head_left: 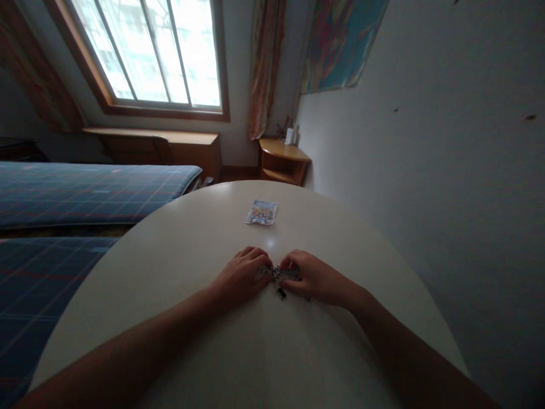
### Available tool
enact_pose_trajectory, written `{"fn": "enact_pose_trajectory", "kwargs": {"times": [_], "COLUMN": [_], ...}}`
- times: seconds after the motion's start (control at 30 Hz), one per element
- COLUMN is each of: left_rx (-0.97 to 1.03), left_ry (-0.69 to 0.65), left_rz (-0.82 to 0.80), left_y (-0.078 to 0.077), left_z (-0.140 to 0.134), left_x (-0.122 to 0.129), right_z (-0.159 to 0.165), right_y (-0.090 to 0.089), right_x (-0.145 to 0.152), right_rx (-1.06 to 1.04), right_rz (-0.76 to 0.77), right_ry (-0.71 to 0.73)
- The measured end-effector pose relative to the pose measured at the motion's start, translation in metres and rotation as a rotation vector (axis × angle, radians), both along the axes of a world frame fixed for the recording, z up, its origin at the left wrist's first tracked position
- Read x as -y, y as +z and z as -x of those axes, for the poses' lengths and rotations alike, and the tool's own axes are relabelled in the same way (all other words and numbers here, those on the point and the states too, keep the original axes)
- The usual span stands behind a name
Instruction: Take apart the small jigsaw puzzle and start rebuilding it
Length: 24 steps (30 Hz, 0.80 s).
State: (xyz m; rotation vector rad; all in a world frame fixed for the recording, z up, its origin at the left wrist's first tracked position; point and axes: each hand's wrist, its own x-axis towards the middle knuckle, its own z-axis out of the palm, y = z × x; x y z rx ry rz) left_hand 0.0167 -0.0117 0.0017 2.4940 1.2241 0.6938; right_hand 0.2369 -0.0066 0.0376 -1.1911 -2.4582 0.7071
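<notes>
My left hand (pixel 243 275) rests low over the white table (pixel 204 238), its fingers curled inward around small grey-and-black bits. Facing it, my right hand (pixel 317 278) has thumb and fingers bent together at the other side of the same cluster of small pieces (pixel 276 274). The pieces look like tiny building parts, too small and blurred to name. Just below the fingertips lies a black piece (pixel 281 293). Another small dark piece (pixel 308 297) sits by the underside of my right hand. What exactly each hand pinches is partly hidden by the fingers.
A small printed packet or card (pixel 261 213) lies flat beyond my hands. To the left are beds with blue plaid mattresses (pixel 93 190). A corner shelf (pixel 285 150) and a wooden desk (pixel 187 137) stand behind the table; a white wall (pixel 426 187) borders the right.
</notes>
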Motion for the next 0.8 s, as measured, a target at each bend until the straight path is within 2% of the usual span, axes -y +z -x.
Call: {"fn": "enact_pose_trajectory", "kwargs": {"times": [0.2, 0.37, 0.57, 0.67, 0.8], "left_rx": [0.04, 0.078, 0.103, 0.093, 0.075], "left_ry": [-0.002, -0.001, 0.066, 0.055, 0.054], "left_rz": [0.013, 0.005, 0.014, 0.01, 0.031], "left_y": [-0.004, -0.009, -0.008, -0.007, -0.005], "left_z": [-0.002, -0.002, 0.0, 0.001, 0.001], "left_x": [-0.003, -0.005, -0.004, -0.003, -0.002], "right_z": [0.005, 0.012, 0.013, 0.01, 0.009], "right_y": [0.001, 0.005, 0.001, -0.005, -0.012], "right_x": [0.004, 0.006, 0.0, -0.006, -0.01], "right_rx": [0.036, 0.166, 0.288, 0.232, 0.035], "right_rz": [-0.058, -0.196, -0.295, -0.286, -0.204], "right_ry": [-0.05, 0.016, 0.048, 0.037, -0.005]}}
